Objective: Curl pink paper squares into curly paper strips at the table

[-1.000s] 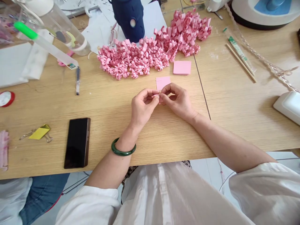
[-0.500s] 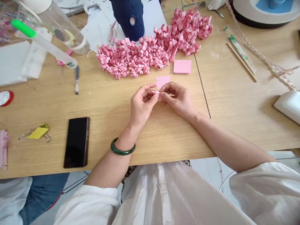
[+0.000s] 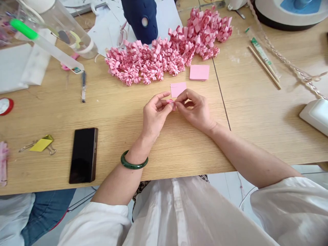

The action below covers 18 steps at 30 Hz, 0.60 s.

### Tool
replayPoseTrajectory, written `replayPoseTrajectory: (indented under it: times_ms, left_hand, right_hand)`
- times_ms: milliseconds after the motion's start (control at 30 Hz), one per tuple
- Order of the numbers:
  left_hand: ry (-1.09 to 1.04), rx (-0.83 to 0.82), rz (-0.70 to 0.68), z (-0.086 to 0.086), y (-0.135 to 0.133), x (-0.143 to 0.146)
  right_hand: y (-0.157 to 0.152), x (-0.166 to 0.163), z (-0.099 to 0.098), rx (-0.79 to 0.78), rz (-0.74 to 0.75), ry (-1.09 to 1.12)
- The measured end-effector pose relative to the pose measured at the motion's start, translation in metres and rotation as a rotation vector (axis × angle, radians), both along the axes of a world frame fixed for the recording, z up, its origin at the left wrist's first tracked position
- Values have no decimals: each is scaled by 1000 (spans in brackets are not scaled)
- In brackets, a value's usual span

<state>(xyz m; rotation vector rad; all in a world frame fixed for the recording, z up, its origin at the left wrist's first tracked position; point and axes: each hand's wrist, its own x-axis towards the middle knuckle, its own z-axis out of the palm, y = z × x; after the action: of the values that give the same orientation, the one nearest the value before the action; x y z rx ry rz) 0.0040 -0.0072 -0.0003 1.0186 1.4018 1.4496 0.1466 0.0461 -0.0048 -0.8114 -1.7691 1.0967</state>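
Note:
Between its thumb and fingers my left hand (image 3: 156,112) pinches a small pink paper strip (image 3: 170,101), its index finger stretched forward. My right hand (image 3: 195,108) meets it there, thumb and index fingertip pinched on the same piece; the fingers cover most of it. Just beyond my fingertips lies a pink paper card (image 3: 178,89) with slits at one edge. A stack of pink cards (image 3: 199,72) sits a little farther off to the right. Behind them stretches a long heap of curled pink paper pieces (image 3: 151,63).
On the left lie a black phone (image 3: 83,155), a yellow binder clip (image 3: 42,143) and a pen (image 3: 83,87). A dark blue cup (image 3: 140,20) stands behind the heap. Wooden sticks (image 3: 264,67) and a braided cord (image 3: 284,61) lie right. Someone's jeans-clad leg (image 3: 47,212) shows lower left.
My right fingertips have shifted slightly on the pink paper strip, and the white spot seen on it before no longer shows. The rest stays in place.

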Motion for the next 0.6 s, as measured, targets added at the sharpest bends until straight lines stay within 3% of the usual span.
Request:
replayPoseTrajectory:
  times_ms: [267,600]
  left_hand:
    - [-171,-55,-6,-1,1,-3]
    - [-176,-76,10,-1,2,-7]
  right_hand:
    - [5,4,-5,307,40,-91]
    - [10,7,-7,441,91,-169]
